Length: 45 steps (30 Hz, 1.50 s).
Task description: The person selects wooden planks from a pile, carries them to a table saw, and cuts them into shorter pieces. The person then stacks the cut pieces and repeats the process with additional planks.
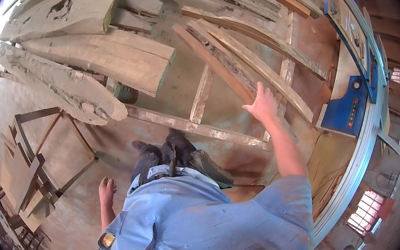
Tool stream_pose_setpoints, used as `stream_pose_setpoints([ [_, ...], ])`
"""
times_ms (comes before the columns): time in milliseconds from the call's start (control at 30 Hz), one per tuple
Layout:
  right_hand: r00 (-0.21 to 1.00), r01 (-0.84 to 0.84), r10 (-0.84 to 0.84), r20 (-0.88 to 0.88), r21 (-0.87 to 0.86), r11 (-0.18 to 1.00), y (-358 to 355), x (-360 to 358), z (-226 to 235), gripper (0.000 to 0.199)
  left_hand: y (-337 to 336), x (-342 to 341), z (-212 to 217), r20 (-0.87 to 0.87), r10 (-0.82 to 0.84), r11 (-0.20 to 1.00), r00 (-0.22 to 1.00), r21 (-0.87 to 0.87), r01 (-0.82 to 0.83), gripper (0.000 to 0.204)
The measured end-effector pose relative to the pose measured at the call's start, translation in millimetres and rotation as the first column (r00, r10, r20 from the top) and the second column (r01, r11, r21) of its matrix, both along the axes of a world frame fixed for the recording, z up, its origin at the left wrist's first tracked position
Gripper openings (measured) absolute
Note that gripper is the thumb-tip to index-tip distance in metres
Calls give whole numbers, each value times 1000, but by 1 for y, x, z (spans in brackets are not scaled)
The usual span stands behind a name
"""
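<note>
My right hand (264,104) reaches forward over the near end of a rough-edged board (214,58) with a reddish-brown sawn side. Its thumb and fingers are spread across the board; how firmly they touch it, I cannot tell. The hand and forearm hide that end of the board. Close beside lies a narrow pale plank (262,72), running nearly parallel. My left hand (107,189) hangs low at my left side, its fingers loosely bent and nothing visible in them.
Thick slabs (98,53) are piled at the left. A low frame (199,127) crosses the floor before my feet. On the right stands a blue machine panel (346,106) beside a long metal rail (348,190). Wooden frames (35,169) lie at the lower left.
</note>
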State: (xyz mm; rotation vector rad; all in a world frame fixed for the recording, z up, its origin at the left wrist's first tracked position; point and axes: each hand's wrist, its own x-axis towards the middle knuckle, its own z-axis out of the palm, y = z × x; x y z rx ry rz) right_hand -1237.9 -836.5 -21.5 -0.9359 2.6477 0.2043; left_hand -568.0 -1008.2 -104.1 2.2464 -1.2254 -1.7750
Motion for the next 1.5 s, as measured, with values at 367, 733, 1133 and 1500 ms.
stream_pose_setpoints([
  [367, 535, 431, -55, 843, -216, 876, 47, 47, 7, 87, -6, -24, 0, 3, -87, 995, 996, -39, 87, 61],
  [733, 132, 782, 3, 991, -105, 614, 64, 117, 48, 74, -51, -156, 69, -54, -540, 821, 840, -254, 512, 56],
  [1133, 481, 137, 430, 764, -550, 824, -138, 217, 119, 109, -76, -251, 190, -817, -418, 908, 396, -389, 154, 84],
  [1500, 398, -671, 905, 154, -623, 401, -269, 458, 128, 111, -114, -19, 174, -925, 374, 768, -72, 352, -535, 47],
])
